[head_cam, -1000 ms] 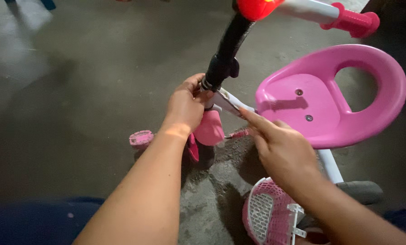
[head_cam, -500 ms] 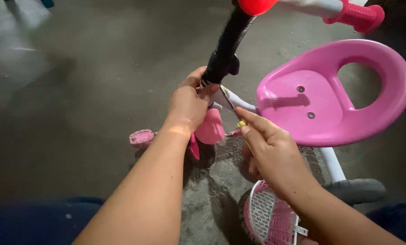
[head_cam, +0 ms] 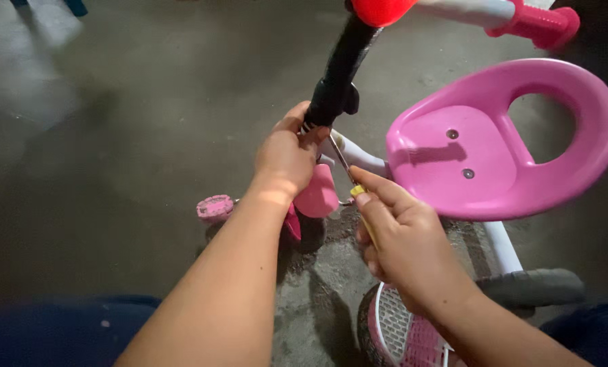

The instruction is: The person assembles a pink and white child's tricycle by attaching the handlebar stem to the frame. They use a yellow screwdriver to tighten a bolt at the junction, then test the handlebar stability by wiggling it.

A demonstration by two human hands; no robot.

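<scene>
Screwdriver (head_cam: pixel 350 178) in my right hand (head_cam: pixel 402 238) had slid down to frame middle; I gripped its yellow handle tight, while my left hand (head_cam: pixel 289 155) squeezed the black post (head_cam: pixel 338 75).

Tricycle seat (head_cam: pixel 480 156): glossy pink w/ two dark screw dots. Steering column (head_cam: pixel 338 75): black. Knob (head_cam: pixel 382 10) on top: bright red-orange. Handlebar grip (head_cam: pixel 535 24): deep pink, on white bar. Pedal (head_cam: pixel 215 207): pink, speckled. Screwdriver (head_cam: pixel 348 173): yellow handle, silver shaft. Frame tube (head_cam: pixel 504 248): white. Rear basket (head_cam: pixel 402 329): pink-and-white mesh. Floor (head_cam: pixel 113 136): grey concrete.
</scene>
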